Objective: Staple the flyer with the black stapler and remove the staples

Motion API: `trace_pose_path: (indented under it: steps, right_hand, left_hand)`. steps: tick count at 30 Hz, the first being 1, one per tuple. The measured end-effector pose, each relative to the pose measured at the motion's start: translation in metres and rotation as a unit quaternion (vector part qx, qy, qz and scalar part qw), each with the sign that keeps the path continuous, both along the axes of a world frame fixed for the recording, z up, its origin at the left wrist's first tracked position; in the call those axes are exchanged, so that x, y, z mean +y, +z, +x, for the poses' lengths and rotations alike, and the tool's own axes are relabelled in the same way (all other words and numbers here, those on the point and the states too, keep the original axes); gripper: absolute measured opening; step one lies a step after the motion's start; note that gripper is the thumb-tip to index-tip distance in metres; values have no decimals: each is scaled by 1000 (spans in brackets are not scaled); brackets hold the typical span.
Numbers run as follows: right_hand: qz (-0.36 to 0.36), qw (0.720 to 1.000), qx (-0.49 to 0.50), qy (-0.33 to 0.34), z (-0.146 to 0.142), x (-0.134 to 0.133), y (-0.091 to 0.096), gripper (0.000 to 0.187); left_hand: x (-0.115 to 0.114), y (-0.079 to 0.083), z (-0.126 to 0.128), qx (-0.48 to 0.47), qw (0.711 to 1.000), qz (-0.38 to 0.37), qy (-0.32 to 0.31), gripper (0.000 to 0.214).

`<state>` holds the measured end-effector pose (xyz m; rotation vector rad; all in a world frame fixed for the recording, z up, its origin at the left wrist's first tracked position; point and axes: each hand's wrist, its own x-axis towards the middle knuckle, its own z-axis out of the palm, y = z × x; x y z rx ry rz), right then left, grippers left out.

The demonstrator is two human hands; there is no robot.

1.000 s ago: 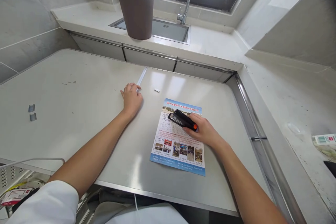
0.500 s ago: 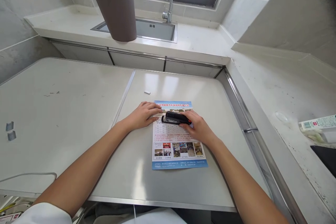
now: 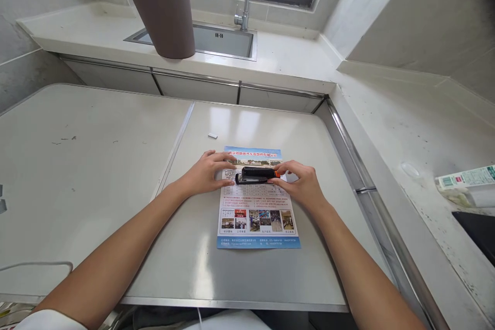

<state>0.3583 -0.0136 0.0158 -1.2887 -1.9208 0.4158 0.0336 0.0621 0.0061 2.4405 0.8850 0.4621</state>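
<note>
A black stapler (image 3: 256,172) with an orange part at its rear lies over a printed flyer (image 3: 258,201) on the table. My right hand (image 3: 305,183) pinches the stapler's rear end between thumb and fingers. At the stapler's front end, my left hand (image 3: 207,174) rests with fingers stretched out and apart, over the flyer's left edge. Its thumb tip is close to the stapler's nose; whether they touch I cannot tell. The flyer has a blue top and bottom band, red text and a row of small photos.
A small pale strip (image 3: 212,135) lies beyond the flyer on the white table (image 3: 174,268). Behind stand a brown bin-like container (image 3: 166,10), a sink (image 3: 224,44) and a faucet (image 3: 244,15). On the right counter lies a white-green box (image 3: 466,179). A pale cable (image 3: 34,264) lies at left.
My right hand has drawn back along the stapler, baring more of its top and the orange part. My left fingers have spread slightly. The whole view has shifted a little.
</note>
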Motion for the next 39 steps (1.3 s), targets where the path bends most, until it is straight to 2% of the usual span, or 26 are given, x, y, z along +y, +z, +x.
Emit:
trace_pose_path:
  steps: [6, 16, 19, 20, 22, 24, 27, 29, 32, 34, 36, 39]
  right_hand:
    - [-13, 999, 42, -6, 3, 5, -6, 30]
    - [-17, 1000, -8, 7, 2, 7, 0, 22]
    - [-34, 999, -29, 29, -10, 10, -5, 50]
    - [-41, 998, -40, 38, -14, 10, -7, 51]
    - [-48, 996, -64, 45, -22, 10, -10, 37]
    - [-34, 996, -70, 38, -26, 7, -12, 21]
    - [50, 997, -64, 13, -25, 0, -11, 21]
    - [101, 991, -82, -7, -23, -5, -8, 26]
    - [91, 986, -136, 26, -23, -10, -1, 31]
    - [64, 982, -163, 74, -26, -12, 4, 34]
    - [50, 977, -179, 102, -30, -14, 5, 36]
    - [61, 973, -198, 99, -35, -14, 4, 38]
  left_hand:
    - [-7, -1, 14, -12, 999, -19, 26, 24]
    - [-3, -8, 16, -52, 997, -26, 52, 27]
    - [-3, -9, 16, -76, 996, -25, 42, 22]
    - [-3, -8, 16, -87, 995, -32, 39, 20]
    - [-3, -7, 16, -113, 991, -56, 42, 17]
    - [-4, -5, 16, -144, 984, -86, 63, 23]
    - [-5, -1, 15, -236, 947, -185, 114, 54]
    - [-5, 2, 14, -310, 894, -297, 127, 64]
    - [-3, 4, 11, -353, 810, -461, 84, 56]
    - [-1, 3, 8, -345, 775, -528, 51, 49]
    - [1, 1, 6, -336, 762, -552, 40, 43]
    - [4, -3, 5, -340, 761, -551, 34, 39]
